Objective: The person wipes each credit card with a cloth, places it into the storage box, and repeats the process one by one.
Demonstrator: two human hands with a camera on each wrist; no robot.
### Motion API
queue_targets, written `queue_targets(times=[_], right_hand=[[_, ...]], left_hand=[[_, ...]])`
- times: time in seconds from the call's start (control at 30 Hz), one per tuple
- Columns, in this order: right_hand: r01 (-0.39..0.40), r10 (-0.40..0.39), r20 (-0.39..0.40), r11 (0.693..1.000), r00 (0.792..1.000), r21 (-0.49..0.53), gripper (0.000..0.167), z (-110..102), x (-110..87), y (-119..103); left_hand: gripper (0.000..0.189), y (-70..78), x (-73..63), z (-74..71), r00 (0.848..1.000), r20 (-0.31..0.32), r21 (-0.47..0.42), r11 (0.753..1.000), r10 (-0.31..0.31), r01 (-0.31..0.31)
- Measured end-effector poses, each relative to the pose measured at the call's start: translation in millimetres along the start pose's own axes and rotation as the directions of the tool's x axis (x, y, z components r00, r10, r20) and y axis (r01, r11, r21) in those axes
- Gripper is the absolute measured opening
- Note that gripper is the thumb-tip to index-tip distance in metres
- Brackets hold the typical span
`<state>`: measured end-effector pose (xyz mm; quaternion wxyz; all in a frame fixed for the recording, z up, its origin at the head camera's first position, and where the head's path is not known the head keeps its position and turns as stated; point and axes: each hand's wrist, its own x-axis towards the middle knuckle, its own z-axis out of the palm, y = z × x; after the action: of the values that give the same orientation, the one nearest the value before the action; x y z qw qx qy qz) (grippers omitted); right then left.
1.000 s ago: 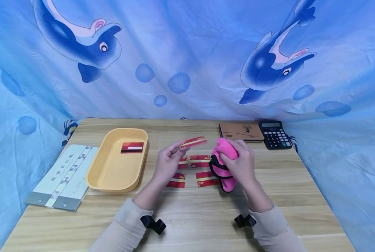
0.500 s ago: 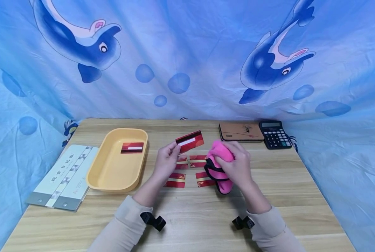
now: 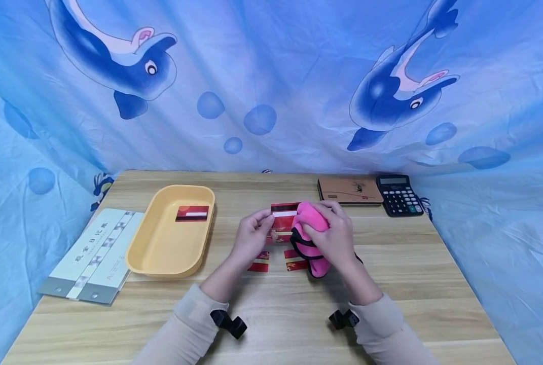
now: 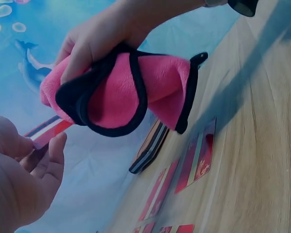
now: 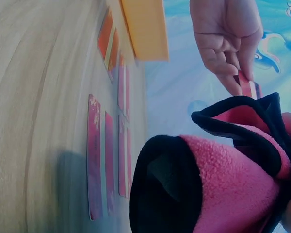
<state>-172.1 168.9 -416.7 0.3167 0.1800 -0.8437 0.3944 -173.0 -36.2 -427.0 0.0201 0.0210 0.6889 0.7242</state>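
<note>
My left hand pinches a red card by its left end and holds it upright above the table; the card shows by my fingertips in the left wrist view, and my left hand with the card shows in the right wrist view. My right hand grips a pink cloth with black trim and presses it against the card's right part. The cloth fills both wrist views. Several red cards lie flat on the table below the hands.
A yellow tray holding one red card sits left of the hands. Booklets lie at the far left. A brown notebook and a black calculator stand at the back right. Blue dolphin fabric surrounds the wooden table.
My left hand has turned the card from edge-on to face the camera and brought it right. My right hand has moved the cloth left onto the card.
</note>
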Motion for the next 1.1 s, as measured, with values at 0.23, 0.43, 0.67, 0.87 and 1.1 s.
queue_targets(times=[0.23, 0.43, 0.67, 0.87, 1.1], right_hand=[[-0.075, 0.075, 0.063, 0.997, 0.995, -0.006, 0.047, 10.1, 1.4, -7.9], [0.031, -0.043, 0.139, 0.996, 0.989, 0.083, 0.048, 21.6, 0.4, -27.9], [0.094, -0.095, 0.093, 0.995, 0.991, 0.016, 0.044, 18.5, 2.4, -28.5], [-0.019, 0.02, 0.01, 0.996, 1.0, -0.087, 0.047, 6.7, 6.1, -11.7], [0.042, -0.037, 0.067, 0.996, 0.997, -0.074, 0.047, 9.5, 4.9, -16.6]], left_hand=[[0.029, -5.6, -1.1, 7.2, 0.998, 0.065, 0.023, 0.999, 0.022, -0.024], [0.035, -11.5, -2.2, 12.3, 0.984, 0.135, 0.065, 0.99, 0.113, -0.123], [0.035, -5.3, -5.0, 7.9, 0.991, 0.093, 0.057, 0.993, 0.094, -0.099], [0.031, -1.6, -5.6, 4.2, 0.998, 0.026, 0.027, 0.998, 0.064, -0.065], [0.032, -1.1, -6.1, 8.7, 0.989, 0.089, 0.069, 0.99, 0.115, -0.121]])
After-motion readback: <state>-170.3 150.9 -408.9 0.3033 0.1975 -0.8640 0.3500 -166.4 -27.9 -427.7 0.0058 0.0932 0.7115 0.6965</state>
